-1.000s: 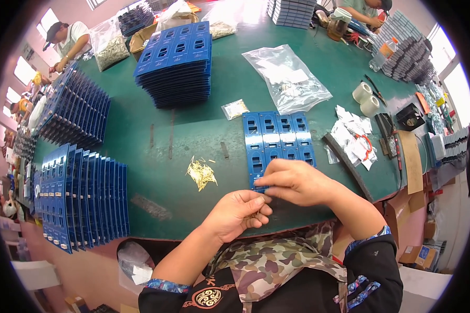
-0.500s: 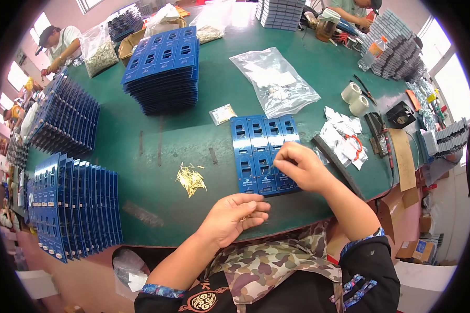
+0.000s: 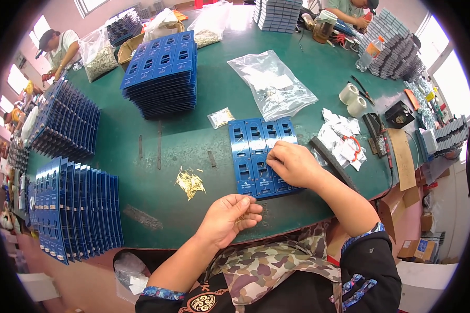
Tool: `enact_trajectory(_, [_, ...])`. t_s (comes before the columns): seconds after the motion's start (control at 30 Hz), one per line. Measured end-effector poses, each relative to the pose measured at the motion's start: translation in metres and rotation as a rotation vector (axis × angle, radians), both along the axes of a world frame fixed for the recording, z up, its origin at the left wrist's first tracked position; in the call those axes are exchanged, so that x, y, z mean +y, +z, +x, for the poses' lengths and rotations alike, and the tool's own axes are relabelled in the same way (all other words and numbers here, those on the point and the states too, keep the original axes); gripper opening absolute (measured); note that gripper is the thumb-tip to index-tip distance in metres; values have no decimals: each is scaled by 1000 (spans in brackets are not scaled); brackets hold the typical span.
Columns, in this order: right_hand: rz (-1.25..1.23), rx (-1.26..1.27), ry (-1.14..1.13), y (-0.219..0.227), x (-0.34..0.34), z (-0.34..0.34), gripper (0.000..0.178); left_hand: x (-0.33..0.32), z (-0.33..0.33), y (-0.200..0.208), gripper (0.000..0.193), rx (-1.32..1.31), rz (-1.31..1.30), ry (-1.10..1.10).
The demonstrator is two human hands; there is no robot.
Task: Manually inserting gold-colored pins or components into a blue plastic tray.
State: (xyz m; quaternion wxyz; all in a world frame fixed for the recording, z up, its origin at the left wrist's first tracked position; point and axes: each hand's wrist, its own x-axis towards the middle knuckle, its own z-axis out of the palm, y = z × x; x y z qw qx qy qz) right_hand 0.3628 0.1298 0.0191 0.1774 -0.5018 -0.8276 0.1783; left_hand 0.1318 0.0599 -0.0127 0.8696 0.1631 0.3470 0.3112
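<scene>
A blue circuit board panel (image 3: 244,136) with rows of rectangular cutouts lies flat on the table in front of me. My right hand (image 3: 292,164) is over its right half, thumb and fingertips pinched close to the surface; whatever is between them is too small to make out. Just off the panel's near left corner is my left hand (image 3: 230,219), its fingers curled up round what look like a few thin brass pins. A loose pile of brass pins (image 3: 190,183) lies on the table to the left of the panel.
Stacks of blue panels stand at the far left (image 3: 162,73) and near left (image 3: 78,208). Beyond the panel lie a small pouch (image 3: 221,118) and a large clear bag (image 3: 274,86). A dark bar (image 3: 331,161), white packets (image 3: 339,135) and a soldering iron (image 3: 388,151) lie right.
My right hand has shifted slightly left over the panel, still pinched. My left hand has moved a little left, its fingers still curled. The whole view has shifted slightly.
</scene>
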Motion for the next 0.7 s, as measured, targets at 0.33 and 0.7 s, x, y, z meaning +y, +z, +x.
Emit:
enact_trajectory(0.33, [85, -37, 8, -2, -2, -1, 10, 2, -1, 14, 24, 22, -58, 77])
enact_trajectory(0.7, [141, -95, 8, -5, -6, -5, 10, -1, -4, 9, 25, 10, -4, 65])
